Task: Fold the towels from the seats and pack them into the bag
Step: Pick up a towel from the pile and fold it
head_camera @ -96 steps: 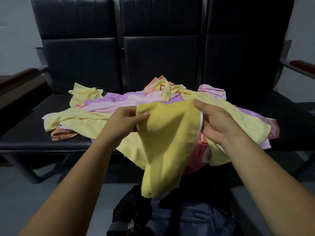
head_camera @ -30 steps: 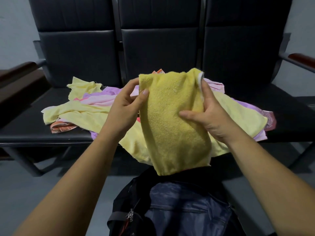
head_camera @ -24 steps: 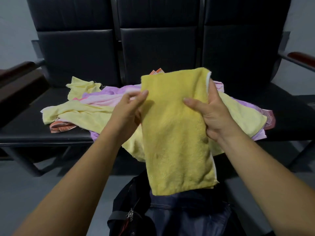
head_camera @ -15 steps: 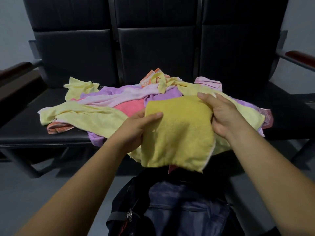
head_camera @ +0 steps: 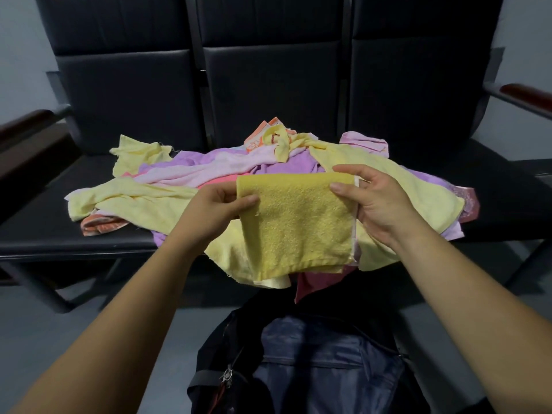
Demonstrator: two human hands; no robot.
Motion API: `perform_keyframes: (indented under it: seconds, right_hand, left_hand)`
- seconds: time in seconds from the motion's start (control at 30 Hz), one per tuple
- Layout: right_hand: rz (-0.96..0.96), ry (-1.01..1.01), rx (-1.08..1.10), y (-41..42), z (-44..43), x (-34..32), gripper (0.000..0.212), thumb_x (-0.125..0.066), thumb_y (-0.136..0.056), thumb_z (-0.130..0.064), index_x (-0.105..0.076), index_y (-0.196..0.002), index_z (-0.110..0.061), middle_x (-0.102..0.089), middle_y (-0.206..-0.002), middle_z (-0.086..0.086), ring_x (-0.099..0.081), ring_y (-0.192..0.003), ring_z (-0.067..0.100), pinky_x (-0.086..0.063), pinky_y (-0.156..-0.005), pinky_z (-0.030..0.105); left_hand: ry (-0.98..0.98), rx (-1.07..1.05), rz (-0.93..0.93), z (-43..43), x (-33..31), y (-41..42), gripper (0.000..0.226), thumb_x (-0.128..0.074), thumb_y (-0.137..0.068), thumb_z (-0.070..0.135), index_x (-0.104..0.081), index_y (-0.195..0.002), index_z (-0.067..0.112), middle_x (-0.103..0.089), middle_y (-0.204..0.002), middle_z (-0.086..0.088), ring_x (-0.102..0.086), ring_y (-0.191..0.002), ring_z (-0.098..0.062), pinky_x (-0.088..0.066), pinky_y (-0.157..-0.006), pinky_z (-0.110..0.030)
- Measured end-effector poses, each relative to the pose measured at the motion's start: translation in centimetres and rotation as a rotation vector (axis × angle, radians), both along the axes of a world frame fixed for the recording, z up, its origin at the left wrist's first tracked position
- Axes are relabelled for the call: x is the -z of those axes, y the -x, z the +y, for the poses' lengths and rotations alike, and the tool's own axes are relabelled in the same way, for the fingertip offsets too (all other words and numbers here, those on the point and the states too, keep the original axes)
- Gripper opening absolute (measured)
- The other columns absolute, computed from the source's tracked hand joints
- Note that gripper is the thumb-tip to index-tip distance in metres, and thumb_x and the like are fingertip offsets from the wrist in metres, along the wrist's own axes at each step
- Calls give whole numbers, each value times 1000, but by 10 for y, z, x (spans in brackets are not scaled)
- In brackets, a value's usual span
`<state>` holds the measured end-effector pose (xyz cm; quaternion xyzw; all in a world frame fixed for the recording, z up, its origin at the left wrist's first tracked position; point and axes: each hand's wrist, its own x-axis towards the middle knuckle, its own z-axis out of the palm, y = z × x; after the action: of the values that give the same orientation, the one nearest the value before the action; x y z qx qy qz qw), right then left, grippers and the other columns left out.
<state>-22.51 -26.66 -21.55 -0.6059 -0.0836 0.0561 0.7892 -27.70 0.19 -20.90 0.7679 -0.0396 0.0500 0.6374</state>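
Currently the left hand and right hand each pinch a top corner of the folded yellow towel; loose towel pile on the seats beyond both hands — open dark bag below them.

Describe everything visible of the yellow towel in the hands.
The yellow towel is terry cloth, folded into a rough rectangle, with a pale hem along its right edge. It hangs before the towel pile on the seats, above the dark bag. The left hand pinches its upper left corner, the right hand its upper right.
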Motion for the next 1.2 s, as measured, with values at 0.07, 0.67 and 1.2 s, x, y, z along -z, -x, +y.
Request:
perform_keyframes:
  seconds: [0.07,0.67,1.2]
  right_hand:
    - [-76,105,27,1,0,-2,36,-77,-81,2,-70,-114,-9,-77,-98,16,-74,-95,28,-60,-80,32]
    - [-38,42,20,12,-4,-15,13,-71,-90,-7,-73,-95,-18,-75,-97,7,-72,-94,24,-58,-85,42]
    - [653,81,-159,38,-8,143,33,-63,-92,-2,-64,-125,2,-71,-119,22,-71,-107,34,-60,-85,44]
  left_hand:
    - [-63,-74,-42,1,3,0,12,-72,-90,12,-77,-100,18,-79,-92,0,-71,-86,-7,-54,-80,-21]
    - [118,-94,-248,-17,-1,11,19,-57,-100,24,-66,-117,22,-75,-102,6,-70,-97,-11,-56,-81,-28]
    - [209,-65,592,-8,136,22,39,-69,-91,15,-56,-127,5,-70,-114,-15,-69,-103,-29,-58,-87,-44]
